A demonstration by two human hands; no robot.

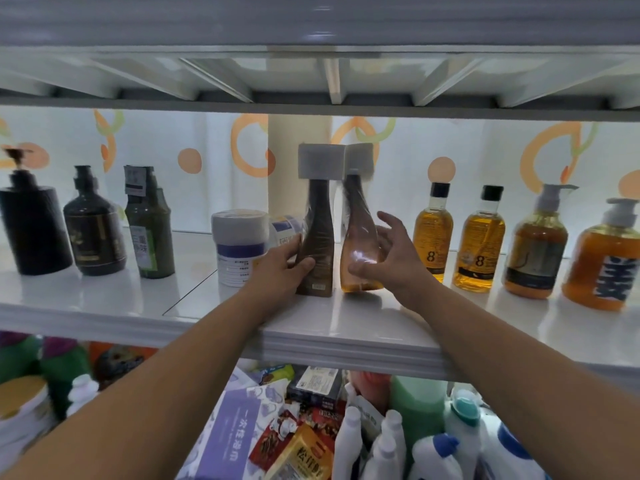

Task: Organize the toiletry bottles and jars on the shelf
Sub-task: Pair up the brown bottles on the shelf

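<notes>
Two slim bottles with square grey caps stand mid-shelf on the white shelf [104, 299]. My left hand [280, 268] grips the dark brown bottle [318, 237] low on its left side. The amber bottle [358, 237] tilts slightly to its right; my right hand [388, 258] is spread around its lower body, thumb in front, fingers apart behind, contact unclear. A white jar with a purple band [239, 247] stands just left of my left hand, with a second jar [287, 226] behind it.
Three dark bottles [93, 226] line the shelf's left side. Two amber "8" bottles [479, 244] and two amber pump bottles [602, 258] stand at the right. An upper shelf [311, 98] hangs close overhead. Packets and white bottles [349, 441] crowd the level below.
</notes>
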